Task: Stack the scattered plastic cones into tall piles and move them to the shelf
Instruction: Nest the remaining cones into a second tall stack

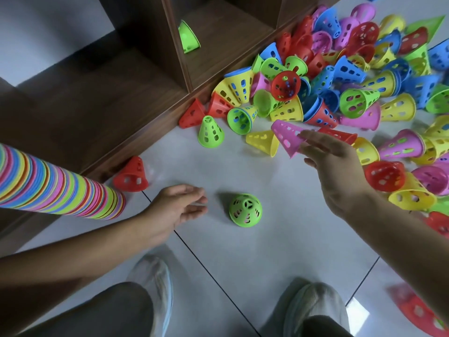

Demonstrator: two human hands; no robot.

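A green cone [245, 209] stands upright on the pale floor tiles in front of me. My left hand [179, 205] rests on the floor just left of it, fingers loosely curled and holding nothing. My right hand [332, 166] is raised further right and pinches the rim of a tilted pink cone [288, 137] at its fingertips. A tall striped stack of cones [60, 186] rises from the floor at the left, against the brown wooden shelf [121, 93]. One green cone [188, 37] lies inside a shelf compartment.
A big heap of scattered cones [352, 76] in several colours fills the floor at the upper right, against the shelf's base. A lone red cone [131, 176] and a small green cone [209, 131] sit near the shelf. My two feet [313, 310] are at the bottom edge.
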